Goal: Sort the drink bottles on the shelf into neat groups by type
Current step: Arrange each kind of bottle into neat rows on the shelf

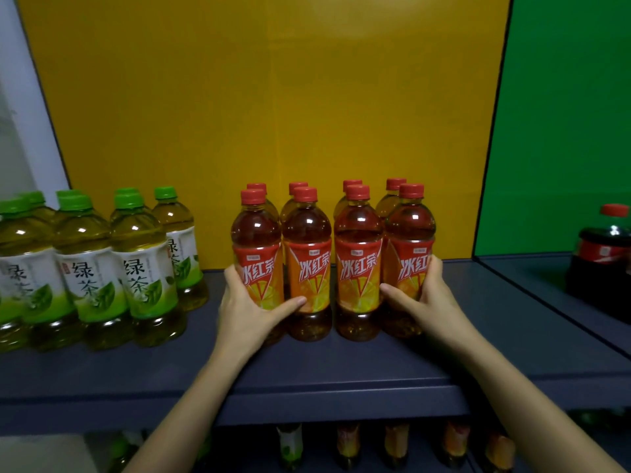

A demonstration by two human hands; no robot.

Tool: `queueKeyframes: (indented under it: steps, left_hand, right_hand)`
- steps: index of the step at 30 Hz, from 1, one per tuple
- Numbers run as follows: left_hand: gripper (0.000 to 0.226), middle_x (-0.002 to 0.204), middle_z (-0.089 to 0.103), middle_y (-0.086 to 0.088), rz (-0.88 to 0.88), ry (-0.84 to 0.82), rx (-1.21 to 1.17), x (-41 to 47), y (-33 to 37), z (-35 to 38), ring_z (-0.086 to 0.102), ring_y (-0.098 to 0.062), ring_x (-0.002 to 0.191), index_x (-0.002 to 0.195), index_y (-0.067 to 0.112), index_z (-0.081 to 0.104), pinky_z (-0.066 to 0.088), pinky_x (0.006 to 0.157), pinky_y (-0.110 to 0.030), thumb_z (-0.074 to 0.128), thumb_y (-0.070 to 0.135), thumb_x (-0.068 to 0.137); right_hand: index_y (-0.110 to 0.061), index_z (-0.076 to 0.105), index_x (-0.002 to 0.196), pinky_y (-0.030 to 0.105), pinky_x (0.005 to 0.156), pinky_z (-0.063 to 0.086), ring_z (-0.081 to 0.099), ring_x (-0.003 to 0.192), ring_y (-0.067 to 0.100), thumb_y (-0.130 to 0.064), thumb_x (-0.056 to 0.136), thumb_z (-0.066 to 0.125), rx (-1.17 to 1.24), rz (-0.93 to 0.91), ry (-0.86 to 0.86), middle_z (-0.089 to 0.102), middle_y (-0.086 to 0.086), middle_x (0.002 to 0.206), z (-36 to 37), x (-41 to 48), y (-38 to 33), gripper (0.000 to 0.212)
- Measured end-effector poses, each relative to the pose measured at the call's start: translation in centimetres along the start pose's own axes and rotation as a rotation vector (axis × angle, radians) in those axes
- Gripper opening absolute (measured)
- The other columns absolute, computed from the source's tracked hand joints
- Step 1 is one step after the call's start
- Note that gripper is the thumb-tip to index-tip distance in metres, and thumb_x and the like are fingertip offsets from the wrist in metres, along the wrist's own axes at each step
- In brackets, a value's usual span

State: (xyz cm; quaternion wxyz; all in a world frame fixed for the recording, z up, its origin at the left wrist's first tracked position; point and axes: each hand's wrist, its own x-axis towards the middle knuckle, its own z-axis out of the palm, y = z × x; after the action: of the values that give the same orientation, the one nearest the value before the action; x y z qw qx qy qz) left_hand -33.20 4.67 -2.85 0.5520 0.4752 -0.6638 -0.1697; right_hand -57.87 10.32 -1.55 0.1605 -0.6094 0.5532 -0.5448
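From the head camera, eight red-capped iced tea bottles stand upright in two rows of four at the middle of the grey shelf, against a yellow back panel. The left hand curls round the left end bottle, its thumb reaching across to the next one. The right hand wraps the right end bottle. Green tea bottles cluster at the left, apart from the red group. A cola bottle stands far right.
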Motion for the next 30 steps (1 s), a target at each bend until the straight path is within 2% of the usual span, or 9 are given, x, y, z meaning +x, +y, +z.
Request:
queueKeyframes:
  steps: [2, 4, 7, 9, 11, 15, 19, 25, 30]
  left_hand:
    - [0.1, 0.125, 0.05, -0.002, -0.005, -0.021, -0.006, 0.0, 0.1, 0.1, 0.05, -0.018, 0.112, 0.129, 0.016, 0.029, 0.044, 0.092, -0.034, 0.084, 0.044, 0.05]
    - [0.095, 0.121, 0.052, 0.003, -0.025, -0.056, -0.06, 0.0, 0.4, -0.3, 0.051, -0.013, 0.108, 0.125, 0.02, 0.034, 0.044, 0.09, -0.033, 0.077, 0.062, 0.052]
    - [0.076, 0.117, 0.055, -0.001, -0.033, -0.016, -0.2, 0.7, -0.5, -1.8, 0.051, -0.012, 0.109, 0.119, 0.021, 0.049, 0.04, 0.093, -0.028, 0.039, 0.078, 0.069]
    - [0.06, 0.122, 0.055, -0.004, -0.049, 0.019, -0.223, 2.1, -2.0, -2.9, 0.05, -0.016, 0.116, 0.12, 0.022, 0.052, 0.038, 0.104, -0.038, 0.03, 0.064, 0.083]
    - [0.039, 0.128, 0.054, -0.005, -0.094, -0.02, -0.202, 3.6, -2.9, -3.8, 0.05, -0.019, 0.12, 0.125, 0.024, 0.051, 0.037, 0.106, -0.047, 0.04, 0.044, 0.093]
    - [0.051, 0.132, 0.052, -0.01, -0.224, -0.253, -0.277, 5.3, -3.2, -3.8, 0.052, -0.021, 0.115, 0.138, 0.012, 0.04, 0.047, 0.091, -0.031, 0.054, 0.007, 0.089]
    - [0.047, 0.125, 0.056, -0.015, -0.257, -0.287, -0.277, 5.8, -3.1, -3.1, 0.054, -0.025, 0.111, 0.131, 0.005, 0.048, 0.046, 0.068, -0.018, 0.054, -0.004, 0.085]
    - [0.046, 0.119, 0.058, -0.013, -0.232, -0.252, -0.256, 5.9, -3.2, -3.0, 0.056, -0.018, 0.101, 0.129, 0.002, 0.049, 0.047, 0.069, -0.019, 0.056, -0.006, 0.084]
    - [0.036, 0.094, 0.061, 0.003, -0.204, -0.242, -0.229, 5.8, -2.7, -2.6, 0.056, -0.006, 0.084, 0.119, 0.005, 0.055, 0.044, 0.065, -0.016, 0.056, -0.006, 0.084]
  right_hand:
    - [-0.018, 0.017, 0.137, 0.024, 0.091, 0.039, 0.045, 0.114, 0.006, -0.027, 0.079, 0.069, -0.008, -0.004, -0.007, 0.042, -0.008, 0.124, 0.1, 0.0, -0.2, 0.078]
    - [-0.02, 0.019, 0.137, 0.025, 0.092, 0.04, 0.045, 0.114, 0.006, -0.033, 0.08, 0.065, 0.01, 0.006, -0.033, 0.042, -0.009, 0.125, 0.0, 0.0, -0.3, 0.075]
    - [-0.026, 0.033, 0.134, 0.032, 0.101, 0.037, 0.042, 0.119, 0.007, -0.057, 0.08, 0.043, 0.045, 0.051, -0.032, 0.041, -0.008, 0.128, -1.3, 0.1, -0.3, 0.063]
    - [-0.02, 0.043, 0.132, 0.033, 0.104, 0.034, 0.042, 0.121, 0.011, -0.059, 0.083, 0.029, 0.019, 0.05, 0.067, 0.044, -0.004, 0.129, -2.7, 0.8, 0.2, 0.064]
    - [-0.016, 0.046, 0.131, 0.036, 0.104, 0.037, 0.045, 0.122, 0.016, -0.046, 0.093, 0.03, -0.005, 0.045, 0.148, 0.049, 0.002, 0.131, -3.9, 1.9, 0.9, 0.051]
    - [-0.017, 0.046, 0.131, 0.032, 0.094, 0.042, 0.049, 0.118, 0.017, -0.021, 0.095, 0.046, 0.13, 0.161, -0.026, 0.052, 0.001, 0.127, -4.9, 4.5, 2.4, 0.036]
    - [-0.019, 0.049, 0.126, 0.024, 0.072, 0.048, 0.057, 0.101, 0.011, -0.01, 0.09, 0.052, 0.202, 0.243, -0.2, 0.06, -0.001, 0.113, -4.4, 5.6, 2.8, 0.037]
    - [-0.014, 0.05, 0.121, 0.024, 0.066, 0.047, 0.057, 0.091, 0.011, -0.001, 0.088, 0.051, 0.152, 0.234, -0.142, 0.058, -0.003, 0.101, -3.7, 6.2, 3.0, 0.035]
    - [-0.022, 0.05, 0.107, 0.024, 0.066, 0.047, 0.057, 0.089, 0.012, 0.001, 0.088, 0.051, 0.141, 0.208, -0.159, 0.057, -0.004, 0.097, -3.5, 6.3, 2.7, 0.03]
